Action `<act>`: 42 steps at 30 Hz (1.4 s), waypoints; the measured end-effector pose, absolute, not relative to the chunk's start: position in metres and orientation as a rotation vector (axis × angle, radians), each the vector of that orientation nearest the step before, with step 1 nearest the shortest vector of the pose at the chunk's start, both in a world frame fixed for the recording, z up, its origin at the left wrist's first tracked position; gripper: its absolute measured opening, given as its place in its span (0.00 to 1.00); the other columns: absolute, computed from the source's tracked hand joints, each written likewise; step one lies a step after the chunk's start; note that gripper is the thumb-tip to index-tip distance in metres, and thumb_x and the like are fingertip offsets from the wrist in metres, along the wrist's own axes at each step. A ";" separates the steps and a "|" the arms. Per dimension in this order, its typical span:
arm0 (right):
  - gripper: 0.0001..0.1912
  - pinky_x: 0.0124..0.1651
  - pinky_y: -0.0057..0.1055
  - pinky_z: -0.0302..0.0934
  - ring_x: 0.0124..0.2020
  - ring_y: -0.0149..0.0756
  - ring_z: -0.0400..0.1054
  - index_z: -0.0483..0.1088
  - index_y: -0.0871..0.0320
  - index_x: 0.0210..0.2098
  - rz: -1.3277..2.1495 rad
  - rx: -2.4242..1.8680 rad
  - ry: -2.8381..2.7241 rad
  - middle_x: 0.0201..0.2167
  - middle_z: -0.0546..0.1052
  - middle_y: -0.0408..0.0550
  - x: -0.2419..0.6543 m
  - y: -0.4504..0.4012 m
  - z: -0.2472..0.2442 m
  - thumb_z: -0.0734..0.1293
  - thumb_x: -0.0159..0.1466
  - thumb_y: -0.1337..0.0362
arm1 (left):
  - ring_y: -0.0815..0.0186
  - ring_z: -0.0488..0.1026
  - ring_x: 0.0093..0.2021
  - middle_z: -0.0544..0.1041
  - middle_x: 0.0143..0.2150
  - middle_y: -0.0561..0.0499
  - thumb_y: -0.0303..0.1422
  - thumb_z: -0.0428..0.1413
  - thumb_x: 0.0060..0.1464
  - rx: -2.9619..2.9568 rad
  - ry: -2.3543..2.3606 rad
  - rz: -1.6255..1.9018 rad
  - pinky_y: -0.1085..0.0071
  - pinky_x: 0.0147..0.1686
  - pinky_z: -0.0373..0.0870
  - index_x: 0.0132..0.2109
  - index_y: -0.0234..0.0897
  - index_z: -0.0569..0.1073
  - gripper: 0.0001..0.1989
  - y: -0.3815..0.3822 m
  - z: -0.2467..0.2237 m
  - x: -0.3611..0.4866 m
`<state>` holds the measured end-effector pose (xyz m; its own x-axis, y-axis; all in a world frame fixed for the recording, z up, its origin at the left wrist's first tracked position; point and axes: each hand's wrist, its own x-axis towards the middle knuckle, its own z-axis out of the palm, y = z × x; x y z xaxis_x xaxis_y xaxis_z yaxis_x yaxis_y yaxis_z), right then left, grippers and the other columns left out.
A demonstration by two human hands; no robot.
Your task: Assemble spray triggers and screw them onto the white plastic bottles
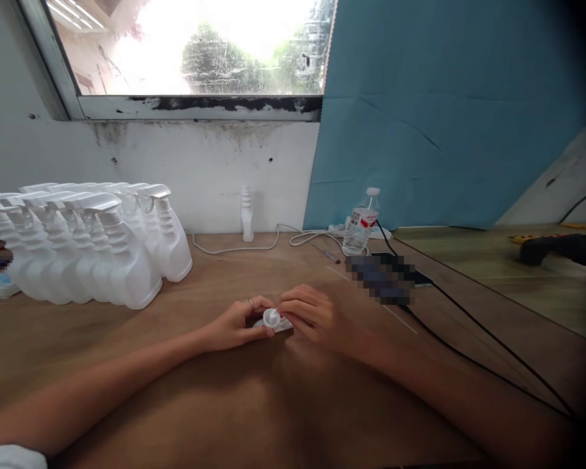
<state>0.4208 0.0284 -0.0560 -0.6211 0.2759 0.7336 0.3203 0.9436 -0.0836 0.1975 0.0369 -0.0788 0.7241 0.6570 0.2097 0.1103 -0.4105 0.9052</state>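
My left hand [239, 324] curls thumb and fingers round a small round white plastic cup [272, 318] at the brown wooden tabletop [215, 397]. My right hand [315, 316] is bunched in a pinch at its rim; what it grips, I cannot tell. Step in hand, I judge: fingertip work on the cup; next move calls for a steady left hold. Count: one cup, one narrow white ridged plastic bottle [247, 218], one clear plastic water bottle [357, 231]; overlapping white plastic handled bottles [131, 267], total indeterminable.
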 end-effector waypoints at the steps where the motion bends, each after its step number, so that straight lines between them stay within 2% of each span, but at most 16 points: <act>1: 0.09 0.39 0.34 0.63 0.35 0.35 0.69 0.70 0.57 0.39 -0.089 -0.406 -2.281 0.34 0.76 0.49 0.420 0.029 -0.057 0.58 0.67 0.70 | 0.64 0.70 0.45 0.73 0.44 0.47 0.39 0.58 0.55 1.942 0.587 0.678 0.68 0.47 0.66 0.50 0.34 0.67 0.18 0.037 -0.078 0.197; 6: 0.09 0.40 0.35 0.62 0.36 0.35 0.68 0.69 0.57 0.41 -0.098 -0.363 -2.362 0.37 0.76 0.50 0.419 0.028 -0.058 0.58 0.66 0.72 | 0.65 0.70 0.45 0.73 0.44 0.46 0.38 0.58 0.55 1.977 0.578 0.677 0.68 0.46 0.66 0.49 0.35 0.66 0.17 0.034 -0.075 0.199; 12: 0.10 0.45 0.37 0.62 0.41 0.37 0.67 0.67 0.57 0.41 -0.052 -0.387 -2.409 0.40 0.74 0.51 0.420 0.025 -0.058 0.59 0.64 0.73 | 0.66 0.72 0.44 0.74 0.44 0.48 0.38 0.58 0.55 1.813 0.570 0.730 0.67 0.47 0.68 0.50 0.40 0.58 0.20 0.033 -0.080 0.200; 16: 0.09 0.48 0.40 0.62 0.45 0.39 0.66 0.67 0.57 0.42 -0.017 -0.464 -2.425 0.43 0.72 0.53 0.420 0.022 -0.055 0.59 0.63 0.72 | 0.69 0.69 0.37 0.72 0.40 0.52 0.40 0.58 0.53 2.012 0.764 0.739 0.73 0.39 0.68 0.41 0.38 0.64 0.15 0.032 -0.081 0.198; 19: 0.11 0.50 0.40 0.61 0.47 0.39 0.66 0.67 0.56 0.43 0.009 -0.501 -2.467 0.45 0.71 0.53 0.421 0.020 -0.053 0.59 0.64 0.71 | 0.71 0.67 0.33 0.72 0.37 0.54 0.41 0.56 0.56 2.255 0.864 0.708 0.75 0.35 0.65 0.39 0.38 0.67 0.12 0.030 -0.077 0.198; 23: 0.10 0.50 0.40 0.61 0.47 0.39 0.66 0.67 0.57 0.44 -0.018 -0.522 -2.472 0.46 0.71 0.53 0.422 0.020 -0.056 0.59 0.64 0.71 | 0.69 0.69 0.36 0.73 0.39 0.53 0.42 0.55 0.56 2.344 0.903 0.717 0.75 0.38 0.64 0.43 0.39 0.68 0.13 0.027 -0.075 0.196; 28: 0.10 0.48 0.41 0.62 0.46 0.41 0.66 0.67 0.57 0.43 -0.095 -0.531 -2.487 0.46 0.71 0.54 0.420 0.019 -0.053 0.59 0.63 0.70 | 0.68 0.70 0.36 0.74 0.38 0.52 0.43 0.54 0.57 2.397 0.893 0.716 0.74 0.37 0.65 0.43 0.39 0.69 0.13 0.028 -0.078 0.195; 36: 0.09 0.44 0.33 0.64 0.41 0.35 0.66 0.69 0.60 0.38 0.003 -0.395 -2.500 0.42 0.73 0.53 0.421 0.022 -0.048 0.58 0.66 0.72 | 0.68 0.72 0.40 0.76 0.41 0.50 0.41 0.53 0.59 2.448 0.727 0.761 0.75 0.42 0.66 0.42 0.37 0.71 0.12 0.032 -0.079 0.195; 42: 0.10 0.44 0.31 0.63 0.41 0.33 0.68 0.70 0.59 0.40 0.035 -0.354 -2.484 0.43 0.74 0.52 0.424 0.032 -0.057 0.57 0.69 0.70 | 0.67 0.72 0.43 0.77 0.42 0.49 0.39 0.52 0.60 2.498 0.607 0.785 0.74 0.45 0.67 0.42 0.37 0.71 0.10 0.037 -0.080 0.194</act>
